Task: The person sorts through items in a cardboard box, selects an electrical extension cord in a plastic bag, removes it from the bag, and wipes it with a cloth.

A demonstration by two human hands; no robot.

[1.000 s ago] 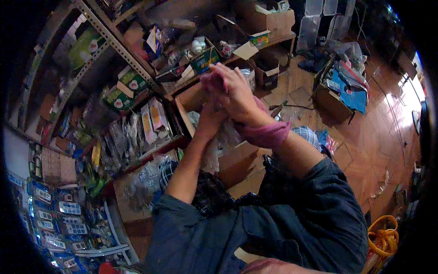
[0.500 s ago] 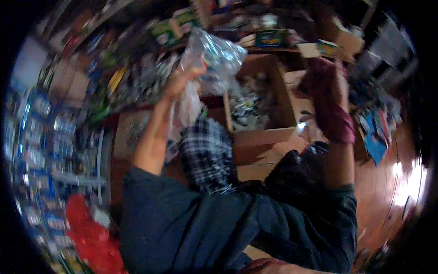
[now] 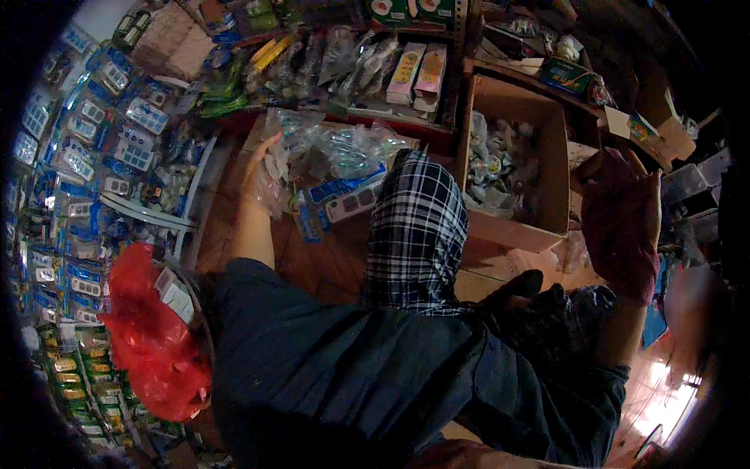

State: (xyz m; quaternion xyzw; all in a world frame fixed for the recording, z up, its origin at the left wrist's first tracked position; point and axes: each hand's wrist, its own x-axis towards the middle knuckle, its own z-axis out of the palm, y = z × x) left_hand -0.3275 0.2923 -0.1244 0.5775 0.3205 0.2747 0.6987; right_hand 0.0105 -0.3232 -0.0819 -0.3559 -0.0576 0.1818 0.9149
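My left hand is at the left of a heap of clear plastic bags, fingers stretched upward, with loose clear plastic against its palm. A white, blue-labelled power strip in packaging lies beside the bags, next to my knee in plaid cloth. Dark red cloth covers much of my right hand, which is raised at the right, past an open cardboard box with crumpled clear packets inside. The fingers of that hand are too dark to make out.
Blue-carded packages hang at the left above a red plastic bag. Packaged goods and two narrow boxes line the far shelf. Another open carton stands at the far right. The tiled floor shows at the lower right.
My left hand has come down and left from its grip on a raised clear bag. Clear bags now lie low beside it. My right hand is farther right and lower. The view has shifted.
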